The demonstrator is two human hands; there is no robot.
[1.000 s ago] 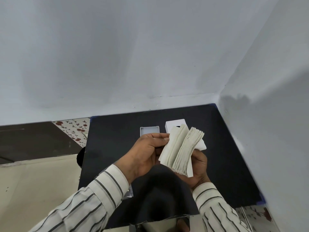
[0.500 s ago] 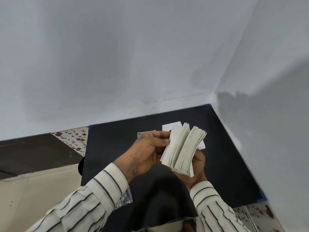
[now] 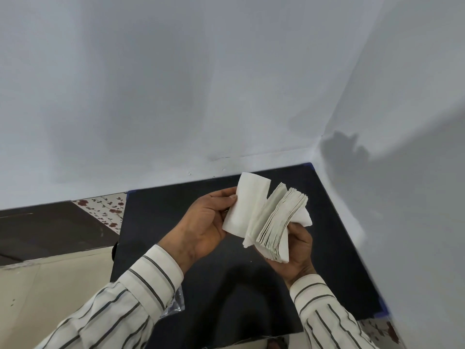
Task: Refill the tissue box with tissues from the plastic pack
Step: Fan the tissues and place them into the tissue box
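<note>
A thick stack of folded white tissues (image 3: 279, 222) is held up over the black table (image 3: 161, 217). My right hand (image 3: 294, 248) cups the stack from below and grips its lower edge. My left hand (image 3: 206, 222) pinches the top tissue (image 3: 245, 205) between thumb and fingers and has it peeled open to the left, away from the rest. The tissue box and its lid are hidden behind my hands and the tissues. A corner of the clear plastic pack (image 3: 176, 303) shows under my left sleeve at the table's near left edge.
The black table sits in a corner, with white walls (image 3: 402, 197) close behind and on the right. Blue tape (image 3: 383, 311) marks its right edge. Flowered tile (image 3: 105, 207) and a dark floor lie to the left.
My left hand has pulled the top tissue out to the left, separating it from the stack. The view has tilted up, and the box and lid are now hidden behind the hands.
</note>
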